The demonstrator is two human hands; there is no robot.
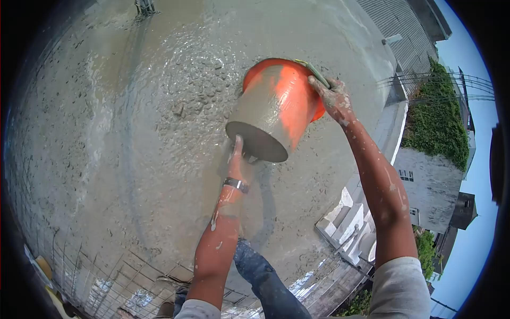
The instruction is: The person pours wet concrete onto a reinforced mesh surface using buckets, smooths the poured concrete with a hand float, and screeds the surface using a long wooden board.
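An orange bucket [276, 101], smeared with grey cement, is tipped over wet concrete [202, 64], its mouth facing away and its base towards me. My right hand [334, 101] grips the bucket's rim or handle at its upper right. Under and against the base is my left hand [237, 151], partly hidden by the bucket, with one finger lying up along the bottom. Cement splashes mark both arms, and a watch band circles the left wrist. What lies inside the bucket is hidden.
Steel mesh [119, 271] shows at the lower left. White blocks [348, 226] lie by the slab's edge at right. A low wall [396, 127], a corrugated roof [396, 32], cables and an ivy-covered building [438, 117] stand beyond. My leg [265, 282] is below.
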